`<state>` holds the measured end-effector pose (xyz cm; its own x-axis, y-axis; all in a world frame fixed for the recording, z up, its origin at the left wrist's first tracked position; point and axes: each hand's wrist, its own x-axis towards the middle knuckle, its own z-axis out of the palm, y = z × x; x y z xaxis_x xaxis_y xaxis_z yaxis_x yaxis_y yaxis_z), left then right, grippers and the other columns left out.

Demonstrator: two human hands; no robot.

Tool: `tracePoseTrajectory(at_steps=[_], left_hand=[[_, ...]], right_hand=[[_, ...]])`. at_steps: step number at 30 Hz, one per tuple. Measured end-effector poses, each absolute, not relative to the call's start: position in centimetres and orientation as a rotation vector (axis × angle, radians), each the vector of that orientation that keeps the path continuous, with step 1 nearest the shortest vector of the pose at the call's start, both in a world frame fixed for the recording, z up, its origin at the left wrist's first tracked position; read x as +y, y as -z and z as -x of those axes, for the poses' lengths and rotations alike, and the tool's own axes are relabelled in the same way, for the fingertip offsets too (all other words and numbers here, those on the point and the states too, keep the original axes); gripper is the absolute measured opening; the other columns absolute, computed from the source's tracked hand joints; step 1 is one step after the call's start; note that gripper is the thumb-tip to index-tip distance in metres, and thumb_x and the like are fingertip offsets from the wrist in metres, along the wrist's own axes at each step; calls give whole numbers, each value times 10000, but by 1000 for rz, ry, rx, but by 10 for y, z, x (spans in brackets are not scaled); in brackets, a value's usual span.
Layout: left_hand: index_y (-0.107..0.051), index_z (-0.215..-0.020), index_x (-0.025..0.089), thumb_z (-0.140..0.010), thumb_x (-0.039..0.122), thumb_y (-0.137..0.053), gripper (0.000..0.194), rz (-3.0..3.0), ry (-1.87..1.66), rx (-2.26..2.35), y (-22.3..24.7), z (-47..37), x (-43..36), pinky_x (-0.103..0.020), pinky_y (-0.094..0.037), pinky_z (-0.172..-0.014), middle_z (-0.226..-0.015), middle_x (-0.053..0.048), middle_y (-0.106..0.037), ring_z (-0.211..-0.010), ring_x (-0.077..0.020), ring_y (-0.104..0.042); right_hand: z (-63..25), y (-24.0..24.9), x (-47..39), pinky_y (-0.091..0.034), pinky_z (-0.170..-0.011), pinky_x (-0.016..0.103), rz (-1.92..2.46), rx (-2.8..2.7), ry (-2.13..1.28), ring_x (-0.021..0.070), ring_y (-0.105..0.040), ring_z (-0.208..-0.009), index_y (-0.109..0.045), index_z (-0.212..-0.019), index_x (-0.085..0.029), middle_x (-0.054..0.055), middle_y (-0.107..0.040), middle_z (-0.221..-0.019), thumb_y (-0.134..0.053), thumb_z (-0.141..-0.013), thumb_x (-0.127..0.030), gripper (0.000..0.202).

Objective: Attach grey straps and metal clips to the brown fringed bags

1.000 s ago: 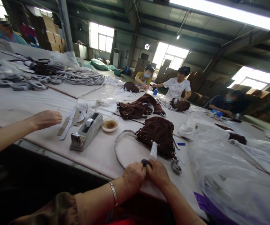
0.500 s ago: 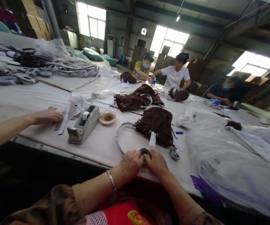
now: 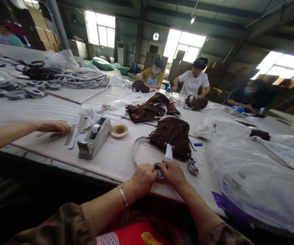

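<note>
From where I stand, the head view gives me both hands at the near edge of the table (image 3: 111,166), pinched in close around a small dark-and-grey coil (image 3: 159,176). The left hand (image 3: 143,178) grips its left side, while the right hand (image 3: 174,173) has its fingers bent over the other side. Just beyond them lies the fringed brown bag (image 3: 174,134), a white wrap (image 3: 168,153) at its near side and a pale looped strap (image 3: 133,153) curving out to its left; a second coil (image 3: 193,169) sits by its right corner. What's changed is mostly around them: a neighbour's hand (image 3: 56,127), up in the air a second ago, is now down beside the flat strips (image 3: 75,136), and the person in yellow (image 3: 147,75) has straightened away from the person in white (image 3: 194,81). For the work at the coil that means little, I'd judge, as both hands have kept their close hold. The fingers cover part of the coil, and the strap's near end slips out of sight by the left hand; it may run into the coil, though I can't really tell from here. The neighbour's arm is cut off by the view's edge, and what those fingertips touch is too blurred to make out
</note>
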<state>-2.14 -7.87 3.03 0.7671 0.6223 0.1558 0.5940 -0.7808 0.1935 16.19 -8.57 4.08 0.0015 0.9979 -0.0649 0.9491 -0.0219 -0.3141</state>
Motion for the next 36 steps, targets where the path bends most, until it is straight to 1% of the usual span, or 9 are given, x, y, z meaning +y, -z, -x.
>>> tracePoseTrajectory(at_steps=[5,11,16,18,21,24,29,33,36], left_hand=[[-637,-1030,149,-957,188,-450,204,-2769,-280,1044,-33,11,-92,-413,-497,-769,-979,-112,-645,-889,-259,-596],[-644,-1000,223,-931,282,-557,125,-2989,-178,681,-47,44,-55,-364,-473,-712,-875,-61,-633,-776,-222,-593],[-645,-1023,188,-933,186,-511,162,-2932,-343,853,-27,33,-60,-352,-470,-733,-914,-78,-631,-825,-223,-571],[-645,-1021,162,-941,178,-485,180,-2857,-403,998,-20,21,-71,-366,-469,-739,-909,-94,-629,-831,-232,-565],[-643,-979,139,-944,163,-461,187,-2804,-385,1065,-20,13,-81,-370,-456,-728,-908,-109,-626,-822,-234,-561],[-643,-1008,164,-940,223,-510,160,-2878,-334,908,-29,25,-74,-367,-435,-733,-897,-88,-620,-801,-223,-550],[-680,-1044,298,-920,258,-584,162,-3022,-289,659,-42,52,-41,-354,-394,-807,-861,-43,-580,-806,-191,-520],[-689,-994,219,-930,231,-547,156,-2966,-297,812,-33,36,-49,-339,-403,-754,-883,-73,-600,-830,-202,-524],[-669,-1024,177,-951,201,-482,203,-2857,-424,1070,-24,15,-72,-379,-415,-778,-921,-99,-607,-876,-234,-530]], right_hand=[[-154,-48,-90,-351,-622,291,2307,-2130,-326,232,-667,-805,-688,-897,-190,104,-725,-876,-492,-907,-292,221],[-168,-51,-77,-376,-703,271,1735,-2608,-318,184,-648,-859,-668,-950,-209,58,-700,-965,-490,-936,-282,194],[-167,-43,-79,-398,-740,283,2054,-2185,-350,214,-653,-902,-658,-1132,-177,94,-713,-982,-482,-959,-435,357],[-163,-43,-81,-383,-695,295,2230,-2033,-351,237,-658,-871,-684,-1070,-154,120,-722,-936,-487,-941,-493,412],[-157,-46,-82,-334,-641,295,2282,-2128,-350,229,-651,-807,-696,-891,-150,135,-720,-875,-457,-947,-369,329],[-160,-51,-77,-316,-640,275,2192,-2244,-380,192,-633,-784,-679,-870,-159,102,-716,-855,-502,-911,-293,226],[-171,-56,-70,-343,-711,250,1834,-2470,-456,165,-625,-854,-677,-923,-207,35,-708,-908,-535,-917,-315,179],[-166,-56,-74,-359,-716,271,2031,-2300,-371,198,-639,-900,-672,-1073,-238,60,-711,-986,-482,-955,-431,295],[-160,-54,-80,-354,-667,292,2287,-2148,-330,238,-652,-857,-679,-1027,-221,91,-713,-934,-475,-937,-508,363]])
